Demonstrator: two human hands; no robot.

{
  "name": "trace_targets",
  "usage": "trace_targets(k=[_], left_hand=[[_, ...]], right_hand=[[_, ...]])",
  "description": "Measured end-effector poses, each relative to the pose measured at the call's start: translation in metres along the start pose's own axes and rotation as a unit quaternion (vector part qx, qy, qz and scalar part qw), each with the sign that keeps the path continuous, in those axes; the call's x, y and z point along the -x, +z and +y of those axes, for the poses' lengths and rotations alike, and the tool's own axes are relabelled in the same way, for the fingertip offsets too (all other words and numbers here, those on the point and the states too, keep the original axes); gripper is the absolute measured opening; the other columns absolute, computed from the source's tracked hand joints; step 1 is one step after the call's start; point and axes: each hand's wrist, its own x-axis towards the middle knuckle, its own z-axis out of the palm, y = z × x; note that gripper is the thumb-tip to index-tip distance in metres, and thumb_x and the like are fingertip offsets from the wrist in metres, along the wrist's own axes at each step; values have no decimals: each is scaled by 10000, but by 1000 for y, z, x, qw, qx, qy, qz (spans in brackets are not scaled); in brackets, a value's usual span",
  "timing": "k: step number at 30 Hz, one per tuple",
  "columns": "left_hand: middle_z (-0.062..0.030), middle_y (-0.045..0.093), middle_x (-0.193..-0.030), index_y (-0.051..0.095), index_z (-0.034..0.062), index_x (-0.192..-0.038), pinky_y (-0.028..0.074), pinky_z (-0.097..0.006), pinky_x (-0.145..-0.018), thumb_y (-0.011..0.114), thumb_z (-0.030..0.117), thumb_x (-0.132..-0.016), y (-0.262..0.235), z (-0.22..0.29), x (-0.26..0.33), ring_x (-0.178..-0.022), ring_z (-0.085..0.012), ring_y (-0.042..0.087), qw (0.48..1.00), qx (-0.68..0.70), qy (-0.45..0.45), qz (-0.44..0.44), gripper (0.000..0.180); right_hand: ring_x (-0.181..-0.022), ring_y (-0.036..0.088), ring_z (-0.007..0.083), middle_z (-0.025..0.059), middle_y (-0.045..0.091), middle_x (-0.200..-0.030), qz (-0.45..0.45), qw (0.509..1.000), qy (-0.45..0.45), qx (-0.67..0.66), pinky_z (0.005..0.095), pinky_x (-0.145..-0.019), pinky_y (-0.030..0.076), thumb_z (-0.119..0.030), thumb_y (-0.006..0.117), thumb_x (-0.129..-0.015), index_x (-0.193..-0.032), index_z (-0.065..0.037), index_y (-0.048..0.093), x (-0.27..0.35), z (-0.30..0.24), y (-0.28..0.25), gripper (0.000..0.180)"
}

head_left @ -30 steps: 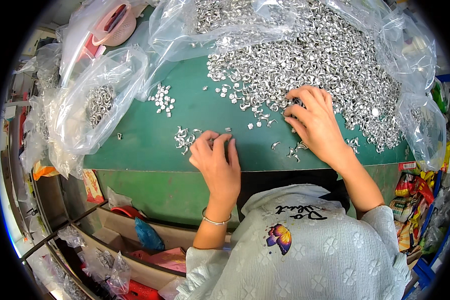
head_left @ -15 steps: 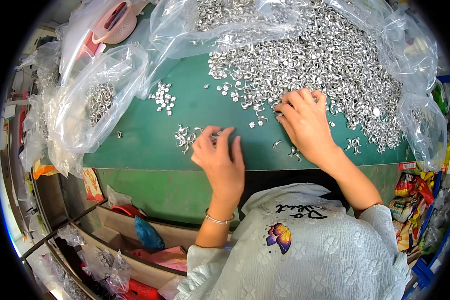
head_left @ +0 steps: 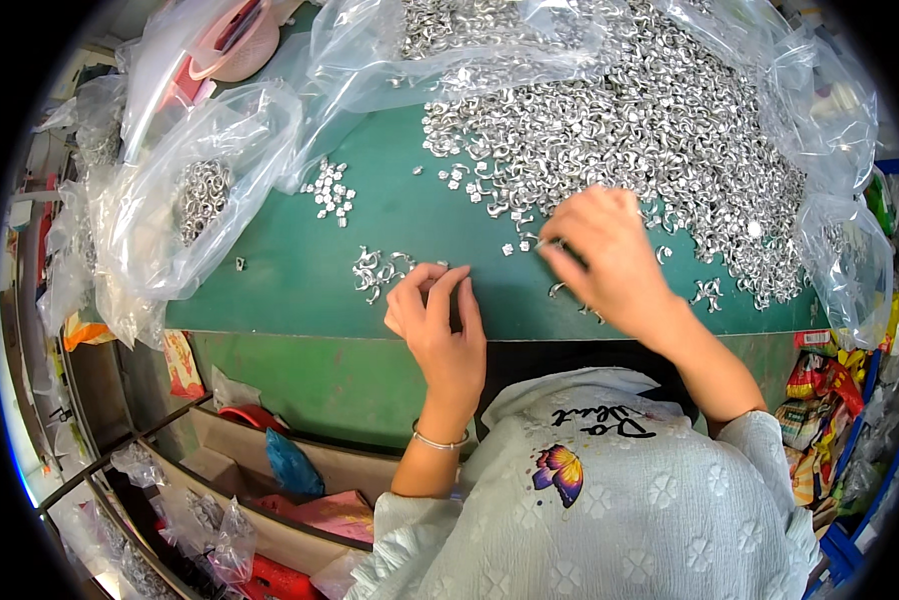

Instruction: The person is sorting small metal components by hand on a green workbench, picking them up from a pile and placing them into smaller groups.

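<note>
**Sorting small metal pieces at the green bench: a few set apart, the big heap barely touched**

Head view: you have both hands down on the green bench (head_left: 300,270), close to its near edge. Your left hand (head_left: 440,325) lies just right of a small cluster of sorted pieces (head_left: 378,270), its fingers curled together at the tips as if pinching one piece; the piece itself is too small to make out. Your right hand (head_left: 610,260) sits at the near rim of the large heap of silver metal pieces (head_left: 660,130), fingers bunched and pointing left over a few loose strays; whether they grip anything, you cannot tell from here.

The heap fills the far right part of the bench and spills over crumpled clear plastic sheeting (head_left: 820,110) along the right edge. Toward the far left, a second small cluster (head_left: 330,190) lies on bare green, well apart from the heap. At the left edge a clear bag (head_left: 200,200) holds a modest load of the same pieces.

As a judgement: you are early in the work. Two small clusters and a partly filled bag are done; nearly all of the heap is left to go through.

Below the bench's near edge, open shelving (head_left: 220,470) holds bags and red and blue odds and ends.
</note>
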Motion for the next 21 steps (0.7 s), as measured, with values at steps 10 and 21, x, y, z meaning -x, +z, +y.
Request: trace_targets(k=[10, 21], left_hand=[[-66, 576, -1072, 657, 58, -1049, 355, -365, -890, 717, 20, -785, -4, 5, 4, -979, -247, 525, 999, 14, 7, -29, 273], [-70, 535, -1203, 663, 89, -1055, 342, -396, -925, 702, 31, -803, -3, -3, -2, -1025, -250, 488, 998, -48, -6, -28, 261]], right_hand=[[-910, 518, 226, 34, 570, -942, 11, 999, 27, 22, 410, -884, 326, -95, 721, -773, -860, -72, 652, -18, 1, 10, 113], [-958, 502, 224, 34, 560, -948, -2, 999, -14, 48, 429, -901, 333, -140, 733, -765, -842, -87, 631, -15, -19, 19, 138]])
